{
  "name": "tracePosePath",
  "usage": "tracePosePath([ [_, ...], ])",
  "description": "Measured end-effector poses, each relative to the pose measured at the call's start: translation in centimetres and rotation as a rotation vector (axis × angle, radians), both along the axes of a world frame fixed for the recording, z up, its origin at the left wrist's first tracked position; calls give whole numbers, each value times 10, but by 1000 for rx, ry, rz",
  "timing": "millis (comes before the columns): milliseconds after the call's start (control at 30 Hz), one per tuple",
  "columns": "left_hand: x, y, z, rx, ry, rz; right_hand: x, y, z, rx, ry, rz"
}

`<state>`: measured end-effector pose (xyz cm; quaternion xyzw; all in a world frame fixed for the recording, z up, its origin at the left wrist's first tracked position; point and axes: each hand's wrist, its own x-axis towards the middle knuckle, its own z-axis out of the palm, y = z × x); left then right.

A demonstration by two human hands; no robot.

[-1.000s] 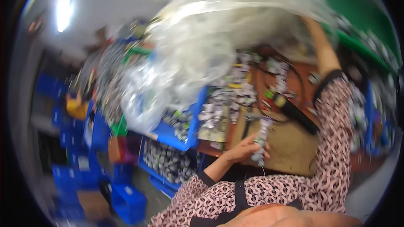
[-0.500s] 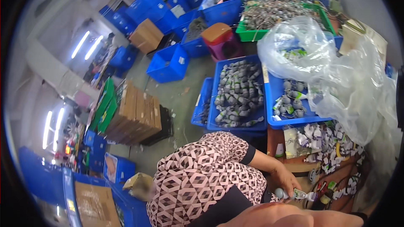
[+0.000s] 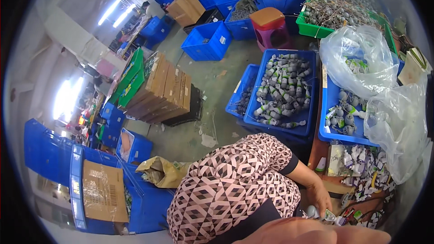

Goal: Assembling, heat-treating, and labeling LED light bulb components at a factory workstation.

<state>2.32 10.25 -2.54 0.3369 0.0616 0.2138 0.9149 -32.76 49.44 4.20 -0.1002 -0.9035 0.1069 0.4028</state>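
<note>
Reaching across from a patterned sleeve with a dark cuff, my left hand (image 3: 321, 196) is over the work surface at the lower right. Its fingers curl down around a small bulb-shaped piece (image 3: 311, 211) with a round grey end. A white piece with a green-marked label (image 3: 330, 216) lies at the fingertips; whether the two are joined I cannot tell. Just beyond the hand, loose white, purple and green pieces (image 3: 357, 214) are spread about. Behind them is a heap of white-and-grey pieces (image 3: 361, 160). My right hand does not show.
Blue trays of grey bulb-shaped pieces (image 3: 285, 91) stand ahead, one partly under clear plastic (image 3: 357, 58). Farther back are a green tray (image 3: 314, 29) and a red-and-purple stool (image 3: 271, 29). Stacked cartons (image 3: 165, 88), an open blue bin (image 3: 205, 43) and a tan bag (image 3: 169, 174) are leftward.
The whole view has shifted, so the trays and table appear farther right. My left hand stays at the bulb-shaped piece, its fingers now pointing more downward. The person in yellow has left the view.
</note>
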Motion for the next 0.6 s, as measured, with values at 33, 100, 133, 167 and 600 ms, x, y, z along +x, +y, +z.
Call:
tracePosePath([
  [33,-3,-1,6,5,-3,0,5,7,-2,-1,-3,-11],
  [100,-10,-4,23,-167,-36,4,17,24,-3,0,-7,-35],
  [133,-10,-6,24,-161,-37,5,22,31,-4,0,-8,-45],
  [167,-11,-7,25,-178,-26,14,28,37,-4,1,-9,-54],
  [600,2,-13,5,-79,17,7,363,160,-34,-23,-131,-521],
])
